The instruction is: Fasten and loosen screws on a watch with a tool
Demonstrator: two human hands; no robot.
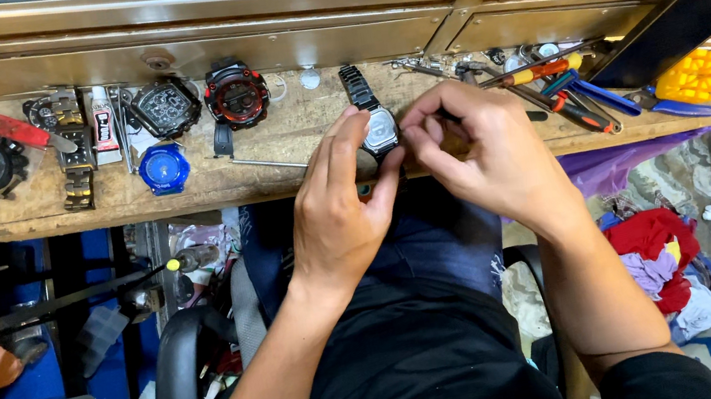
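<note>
My left hand (341, 217) and right hand (481, 148) pinch the small silver-faced, black-strapped wristwatch (378, 130) over the worn wooden bench (271, 161). Grip should stay steady, case supported

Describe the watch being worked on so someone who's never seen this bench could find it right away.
Look along the worn wooden workbench under the window, to its middle. There both hands, the left hand and right hand, pinch a wristwatch with a dark metal link bracelet. Unlike the chunky black and red sport watches lying loose to the left, it is slim, with a small pale case.

White labelled glue tube (103, 127) on bench
</note>
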